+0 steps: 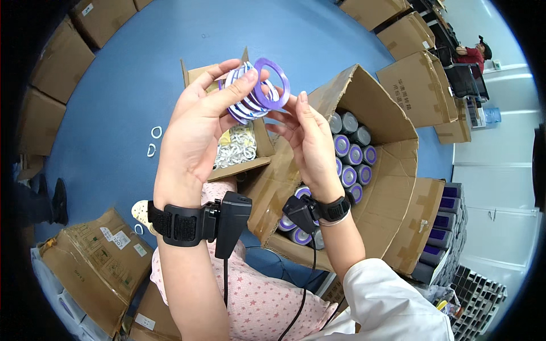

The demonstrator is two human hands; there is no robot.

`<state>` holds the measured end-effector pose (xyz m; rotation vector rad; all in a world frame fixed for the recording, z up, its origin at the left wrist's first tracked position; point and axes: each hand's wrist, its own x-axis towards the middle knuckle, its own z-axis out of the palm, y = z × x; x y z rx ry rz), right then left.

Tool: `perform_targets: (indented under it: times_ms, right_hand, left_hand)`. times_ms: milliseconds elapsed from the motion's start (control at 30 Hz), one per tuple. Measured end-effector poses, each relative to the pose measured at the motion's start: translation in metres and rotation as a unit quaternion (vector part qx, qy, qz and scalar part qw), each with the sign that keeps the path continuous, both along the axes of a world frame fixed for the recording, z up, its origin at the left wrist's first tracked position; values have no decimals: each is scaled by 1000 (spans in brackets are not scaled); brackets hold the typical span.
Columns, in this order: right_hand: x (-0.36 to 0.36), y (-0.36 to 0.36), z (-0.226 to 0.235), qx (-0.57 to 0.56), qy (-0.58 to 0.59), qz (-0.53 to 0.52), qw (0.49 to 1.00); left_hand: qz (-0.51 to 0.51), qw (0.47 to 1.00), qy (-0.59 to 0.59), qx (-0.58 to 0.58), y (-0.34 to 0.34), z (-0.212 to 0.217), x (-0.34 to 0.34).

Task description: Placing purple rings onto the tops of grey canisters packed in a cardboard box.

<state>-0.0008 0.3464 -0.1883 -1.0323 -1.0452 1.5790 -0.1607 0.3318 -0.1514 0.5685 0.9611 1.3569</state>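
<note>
My left hand [196,116] is closed around a stack of thin purple and white rings [245,108], held above a small open carton [239,169]. One purple ring [282,77] stands tilted at the right end of the stack. Beside it is my right hand [311,136], its thumb raised and apart from the fingers, which reach toward the ring's lower edge. Whether those fingertips touch the ring is hard to tell. Many loose white rings [236,149] lie in the small carton below.
To the right, a large open cardboard box [392,170] holds grey cylinders with purple ring tops [354,154]. Loose white rings [156,132] lie on the blue floor [122,113]. Closed cartons [54,62] line the left. A person in red [472,55] sits at the far right.
</note>
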Motion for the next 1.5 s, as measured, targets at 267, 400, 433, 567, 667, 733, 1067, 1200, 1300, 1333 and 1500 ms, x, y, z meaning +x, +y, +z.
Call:
perform_targets:
  times_ms: [267,400,433,567,667,733,1067,1200,1300,1333,1500]
  right_hand:
    - [62,-26,10,-83,124,-61,987]
    - [81,-37,13,-86,81,-112,987]
    - [87,-38,12,-76,57,-116,989]
    - [112,-34,6,-133,72,-120,981]
    - [155,-22,-12,-167,99,-189,963]
    - [164,-12,-38,-175,62,-224,957]
    - [190,43,-171,142,-604,-195,760]
    - [170,62,-205,194,-632,-121,741]
    - [163,69,-221,239,-607,-140,745]
    - [168,71,-224,237,-608,-150,743]
    - [165,68,-234,242,-559,-161,777]
  left_hand:
    - [-151,982,112,-6,16,-3,43]
    - [-173,963,206,-13,18,-3,60]
    - [-179,963,202,-10,19,-1,65]
    - [-182,917,356,-13,24,-4,76]
    - [-90,917,388,12,37,-11,79]
    - [-56,914,402,-5,31,4,65]
    - [6,940,342,18,35,5,73]
    - [-14,932,361,30,31,5,65]
    - [-8,930,365,32,30,6,63]
    - [-16,931,364,29,32,6,64]
    - [-27,937,345,41,30,1,63]
